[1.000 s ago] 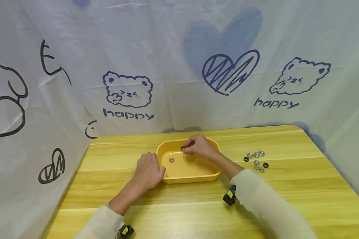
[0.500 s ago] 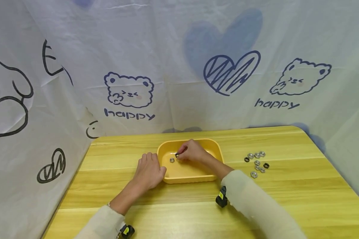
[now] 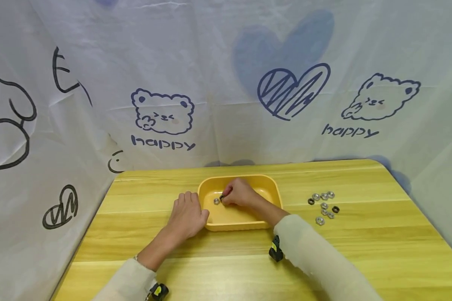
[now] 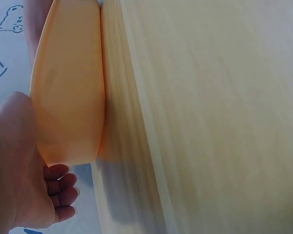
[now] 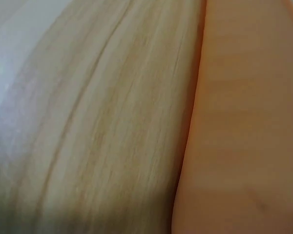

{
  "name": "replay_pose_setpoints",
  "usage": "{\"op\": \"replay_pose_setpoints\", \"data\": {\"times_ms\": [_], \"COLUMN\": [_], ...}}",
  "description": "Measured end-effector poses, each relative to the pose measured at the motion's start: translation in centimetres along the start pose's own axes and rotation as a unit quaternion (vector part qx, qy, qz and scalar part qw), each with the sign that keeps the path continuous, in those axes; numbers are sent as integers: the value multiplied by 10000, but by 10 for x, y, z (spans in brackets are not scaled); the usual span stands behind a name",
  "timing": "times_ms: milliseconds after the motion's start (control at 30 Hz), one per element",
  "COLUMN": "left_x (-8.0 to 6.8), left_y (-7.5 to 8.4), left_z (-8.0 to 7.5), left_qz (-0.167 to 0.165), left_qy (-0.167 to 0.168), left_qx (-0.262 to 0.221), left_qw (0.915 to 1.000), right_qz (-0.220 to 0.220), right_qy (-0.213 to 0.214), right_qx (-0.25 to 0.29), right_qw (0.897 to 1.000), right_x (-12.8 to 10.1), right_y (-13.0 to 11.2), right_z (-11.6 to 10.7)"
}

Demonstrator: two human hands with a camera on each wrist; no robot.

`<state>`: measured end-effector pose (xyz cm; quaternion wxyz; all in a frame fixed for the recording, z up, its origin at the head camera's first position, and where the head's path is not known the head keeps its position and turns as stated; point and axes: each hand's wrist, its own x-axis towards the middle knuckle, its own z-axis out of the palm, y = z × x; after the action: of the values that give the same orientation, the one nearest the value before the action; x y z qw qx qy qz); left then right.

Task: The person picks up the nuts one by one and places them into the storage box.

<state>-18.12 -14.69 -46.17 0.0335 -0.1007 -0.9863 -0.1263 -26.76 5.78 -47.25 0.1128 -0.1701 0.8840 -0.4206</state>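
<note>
In the head view, a yellow rectangular tray [image 3: 237, 227] stands on the wooden table. My left hand [image 3: 188, 214] holds its left end, thumb at the near corner; the left wrist view shows the curled fingers [image 4: 63, 187] by the tray's end. Inside the tray, my right hand [image 3: 241, 193] pinches a black hex nut [image 3: 221, 197] low over the floor, partly hidden by the fingertips. Just left of it lies a silver hex nut [image 3: 216, 201]. The right wrist view shows only the tray's outer wall [image 5: 244, 122] and tabletop, not the hand.
To the tray's right, several silver nuts [image 3: 324, 206] lie loosely grouped with two black nuts [image 3: 336, 209]. The wooden table [image 3: 218, 267] reaches back to a white cloth [image 3: 218, 83] printed with bears and hearts. Another cloth side [image 3: 71, 150] hangs along the left.
My right hand has moved left and down inside the tray, bringing the black nut beside the silver one. Its sleeve has uncovered a silver nut on the table. The left hand stays put.
</note>
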Motion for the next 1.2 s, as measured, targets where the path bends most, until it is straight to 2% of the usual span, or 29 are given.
{"op": "replay_pose_setpoints", "data": {"times_ms": [200,467,900,1000,1200], "left_x": [0,-1,-2,-1,1], "left_y": [0,2,2,2,2], "left_z": [0,-2,-3,-3,-5], "left_qz": [32,30,22,39,18], "left_qy": [34,-7,-87,-87,-125], "left_qx": [3,-37,-88,-70,-26], "left_qw": [10000,10000,9999,9999,9999], "right_qz": [25,214,690,625,388], "right_qy": [-77,-255,-413,-447,-431], "right_qx": [-321,-425,-892,-1029,-1685], "right_qw": [9995,9985,9928,9917,9840], "right_x": [-1,-3,-4,-5,-7], "right_y": [-2,-6,-17,-20,-25], "right_z": [0,0,3,4,3]}}
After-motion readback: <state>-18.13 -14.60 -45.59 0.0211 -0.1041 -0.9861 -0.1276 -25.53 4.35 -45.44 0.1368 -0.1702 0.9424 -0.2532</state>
